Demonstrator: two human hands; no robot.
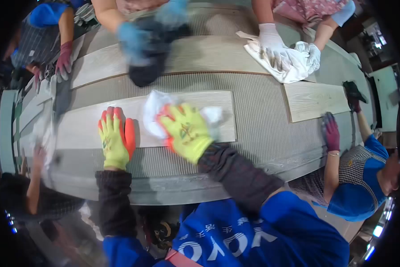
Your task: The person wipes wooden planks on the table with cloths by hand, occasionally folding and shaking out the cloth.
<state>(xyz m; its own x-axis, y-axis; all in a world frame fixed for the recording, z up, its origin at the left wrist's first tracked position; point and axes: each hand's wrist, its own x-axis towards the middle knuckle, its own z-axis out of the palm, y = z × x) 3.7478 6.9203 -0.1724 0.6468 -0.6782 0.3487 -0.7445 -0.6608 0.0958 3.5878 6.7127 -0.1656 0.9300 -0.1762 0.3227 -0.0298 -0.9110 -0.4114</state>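
A pale wood-grain plank [82, 127] lies across the ribbed surface in front of me. My left hand [114, 138], in a yellow glove with orange fingertips, rests on it with the fingers stretched out and nothing held. My right hand [185, 132], gloved alike, presses a bunched white cloth [154, 113] onto the plank near its right end. The cloth's edges are smeared by motion, and part of it is hidden under the fingers. Another bit of white [212, 115] shows to the right of that hand.
Across the ribbed conveyor [260, 129], a person in blue gloves moves a dark cloth [148, 66], blurred. A person in white gloves handles a white cloth [282, 64] on a far plank [209, 53]. At right, a person with maroon gloves reaches toward a short plank [315, 101].
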